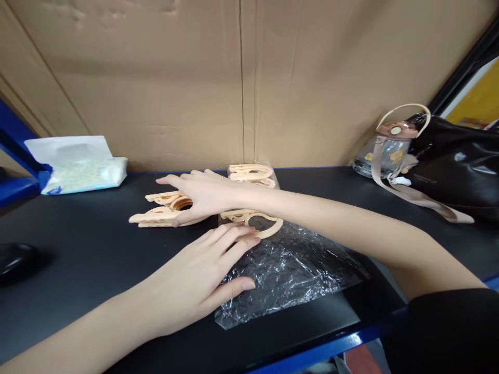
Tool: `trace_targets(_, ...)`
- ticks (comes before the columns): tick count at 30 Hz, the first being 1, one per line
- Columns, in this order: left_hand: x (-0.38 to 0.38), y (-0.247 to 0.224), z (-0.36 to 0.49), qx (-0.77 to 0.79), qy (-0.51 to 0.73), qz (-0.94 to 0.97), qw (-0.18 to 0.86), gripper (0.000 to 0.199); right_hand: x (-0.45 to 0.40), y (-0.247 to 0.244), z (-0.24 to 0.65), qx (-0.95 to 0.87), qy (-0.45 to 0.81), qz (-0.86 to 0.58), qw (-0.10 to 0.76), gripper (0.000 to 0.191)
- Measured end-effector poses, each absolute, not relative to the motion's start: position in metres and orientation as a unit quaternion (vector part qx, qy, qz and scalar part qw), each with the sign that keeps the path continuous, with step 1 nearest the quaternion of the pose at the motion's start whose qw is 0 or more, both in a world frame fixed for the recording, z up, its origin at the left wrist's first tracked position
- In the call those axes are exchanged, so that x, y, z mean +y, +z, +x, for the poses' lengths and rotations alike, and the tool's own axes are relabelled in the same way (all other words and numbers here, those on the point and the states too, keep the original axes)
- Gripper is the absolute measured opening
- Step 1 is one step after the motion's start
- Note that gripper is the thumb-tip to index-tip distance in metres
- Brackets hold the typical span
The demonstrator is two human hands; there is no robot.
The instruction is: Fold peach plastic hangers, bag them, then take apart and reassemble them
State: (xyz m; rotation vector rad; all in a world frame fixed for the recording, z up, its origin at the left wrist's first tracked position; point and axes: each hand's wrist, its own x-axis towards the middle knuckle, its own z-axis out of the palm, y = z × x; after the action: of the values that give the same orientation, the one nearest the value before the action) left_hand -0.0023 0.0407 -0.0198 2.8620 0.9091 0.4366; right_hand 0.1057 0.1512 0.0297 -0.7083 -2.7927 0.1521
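The right hand (pixel 205 192) is spread over the beige plastic clips (pixel 158 215), lying farther left than the loosely open left hand (pixel 206 265), whose fingertips touch the nearer single clip (pixel 276 228).

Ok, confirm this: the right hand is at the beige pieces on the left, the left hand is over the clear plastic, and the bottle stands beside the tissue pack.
Not quite: the head view shows the bottle beside the black bag, not the tissue pack. The right hand is at the beige pieces, the left hand over the clear plastic.
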Motion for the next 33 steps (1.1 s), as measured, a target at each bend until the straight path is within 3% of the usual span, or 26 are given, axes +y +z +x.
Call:
trace_targets(6,0.041,-0.017,-0.002,0.312,0.141,0.937,0.063,0.048,0.156,0.036,0.121,-0.955,0.038,-0.246,0.163,0.072)
trace_targets(11,0.042,-0.020,-0.004,0.334,0.156,0.929,0.035,0.051,0.150,0.052,0.190,-0.942,-0.006,-0.265,0.207,0.079)
trace_targets(21,0.043,-0.031,-0.008,0.370,0.165,0.913,0.056,0.062,0.060,0.029,0.356,-0.841,-0.157,-0.513,0.070,0.080)
trace_targets(25,0.043,-0.033,-0.009,0.377,0.162,0.910,0.066,0.063,0.039,0.024,0.373,-0.855,-0.100,-0.506,0.063,0.083)
trace_targets(33,0.041,-0.033,-0.008,0.376,0.165,0.909,0.067,0.068,0.035,0.026,0.353,-0.869,0.137,-0.470,0.077,0.088)
